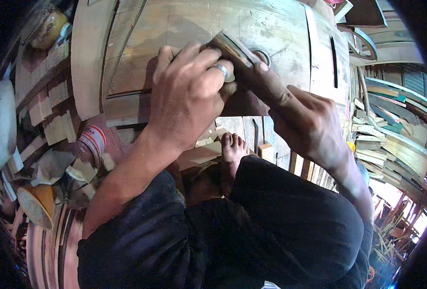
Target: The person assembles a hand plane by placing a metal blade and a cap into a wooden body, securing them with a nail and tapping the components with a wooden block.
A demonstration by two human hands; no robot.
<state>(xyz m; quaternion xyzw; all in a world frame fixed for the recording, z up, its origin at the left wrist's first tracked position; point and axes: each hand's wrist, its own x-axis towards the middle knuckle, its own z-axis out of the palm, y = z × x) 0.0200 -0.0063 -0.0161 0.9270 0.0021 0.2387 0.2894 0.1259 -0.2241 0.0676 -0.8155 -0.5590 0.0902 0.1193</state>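
Note:
A narrow wooden block [236,49] with a dark line along its edge is held slanted over the workbench [271,29]. My right hand [307,113] grips it from the right, the index finger stretched along its side. My left hand [189,91], with a silver ring on one finger, has its fingers curled against the block's left side; their tips are partly hidden. Just behind the block, a round metal ring [261,57] shows on the bench top. Both hands are near the bench's front edge.
Wood offcuts [54,113], a red-and-white tin [92,139] and an orange-brown cone-shaped thing [36,207] crowd the left side. Stacked boards [387,144] stand at the right. Below the bench edge are my bare foot [233,147] and a thin dark rod [256,135].

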